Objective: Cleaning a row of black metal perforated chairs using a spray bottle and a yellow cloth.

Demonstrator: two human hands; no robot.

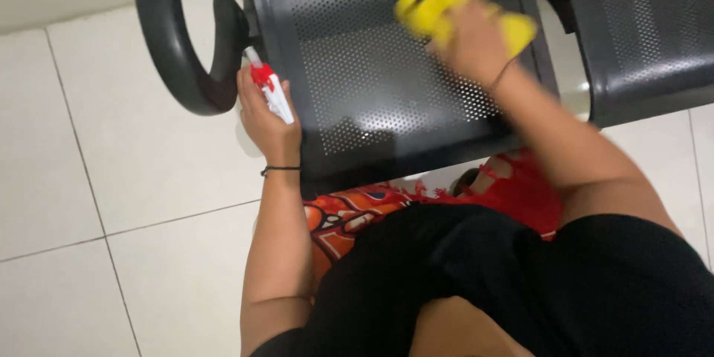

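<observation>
- The right hand (472, 41) presses a yellow cloth (446, 0) flat on the perforated black seat (372, 89) of a metal bench chair; the cloth is blurred, so the exact grip cannot be read, though the fingers seem closed over it.
- The left hand (268, 115) is wrapped around a small spray bottle (269, 89) with a red and white head, held just beside the seat's left edge, next to the curved black armrest (186, 52).
- To do this wiping well, the cloth wants to stay spread and flat against the metal, with even pressure, so that it passes over the small holes rather than snagging; overlapping strokes from the back of the seat to its front lip would likely leave no strip missed.
- The bottle's nozzle seems to point up and away from the seat; it would need turning toward the metal for any spray to land there.
- A second seat (647, 30) of the same kind stands to the right, apart from the first by a narrow gap.
- The armrest crowds the left edge and may hinder the cloth's reach into that corner.
- Below lie pale floor tiles (111, 178); the person's black clothing (520, 282) and a red-orange patterned fabric (357, 212) fill the lower view, close to the seat's front lip.
</observation>
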